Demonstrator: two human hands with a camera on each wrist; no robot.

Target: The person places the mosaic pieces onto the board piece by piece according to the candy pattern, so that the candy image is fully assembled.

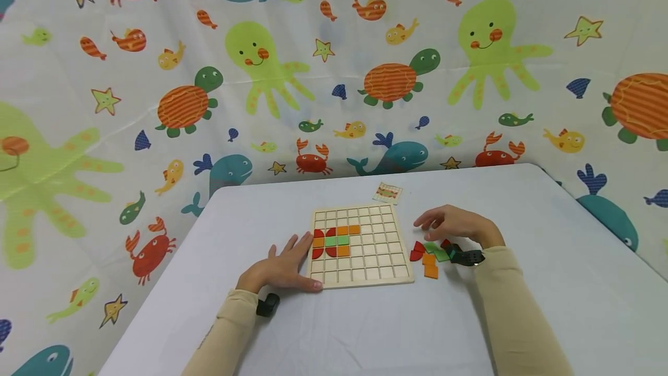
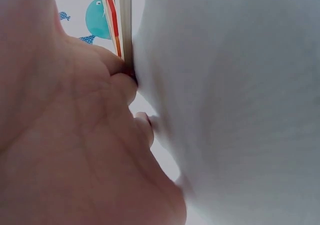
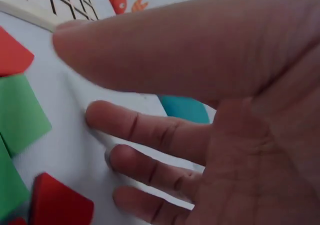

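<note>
A wooden grid board (image 1: 376,260) lies flat on the table. In its left cells sit rounded red tiles (image 1: 318,253), orange square tiles (image 1: 348,230) and green square tiles (image 1: 336,241). My left hand (image 1: 282,268) rests at the board's lower left corner, its fingers spread along the left edge and the thumb by the front edge. To the right of the board my right hand (image 1: 456,225) hovers, fingers loosely bent, holding nothing. Just below it lie loose tiles: green ones (image 3: 22,112), red ones (image 3: 62,202) and orange ones (image 1: 430,271).
A small pattern card (image 1: 388,192) lies behind the board on the white table (image 1: 344,329). A curtain (image 1: 323,115) printed with sea animals hangs behind the table. Dark bands are on both wrists.
</note>
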